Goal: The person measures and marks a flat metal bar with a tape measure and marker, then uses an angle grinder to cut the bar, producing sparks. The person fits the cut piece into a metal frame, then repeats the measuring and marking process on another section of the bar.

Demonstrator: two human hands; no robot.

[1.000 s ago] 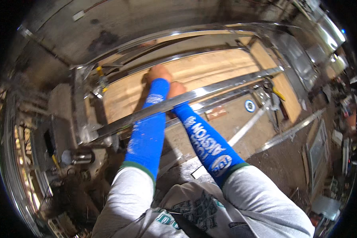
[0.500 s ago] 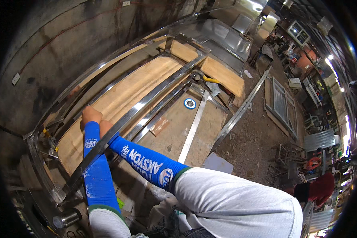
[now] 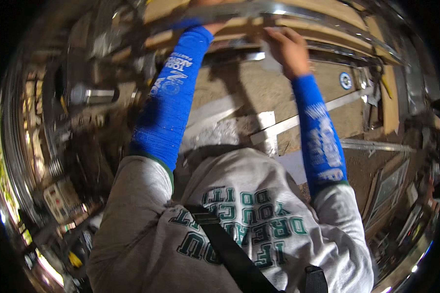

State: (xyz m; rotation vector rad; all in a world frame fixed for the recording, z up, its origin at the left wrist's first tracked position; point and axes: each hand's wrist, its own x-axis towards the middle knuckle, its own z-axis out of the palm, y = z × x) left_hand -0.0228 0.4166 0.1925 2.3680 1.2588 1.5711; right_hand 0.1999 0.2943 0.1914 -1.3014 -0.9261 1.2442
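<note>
At the top of the view, my left hand (image 3: 216, 26) reaches under a shiny metal bar (image 3: 318, 17). The bar and the picture's edge hide its fingers. My right hand (image 3: 289, 51) is just below that bar, its fingers bent in by the edge of a light wooden panel (image 3: 327, 38). A pale patch shows beside its palm; blur hides what the fingers grip, if anything. Both forearms wear blue sleeves. The wooden panel lies inside the metal frame, crossed by the bar.
A round blue-and-white disc (image 3: 345, 80) lies on the brown board right of my right hand. Farther right is a tool with a yellow handle (image 3: 386, 88). A flat metal strip (image 3: 322, 108) crosses the board. At left stands a metal cylinder (image 3: 94, 94).
The view has swung down toward my body. My hands, close together on the wooden panel before, are now apart, the right one off to the right near the bar.
</note>
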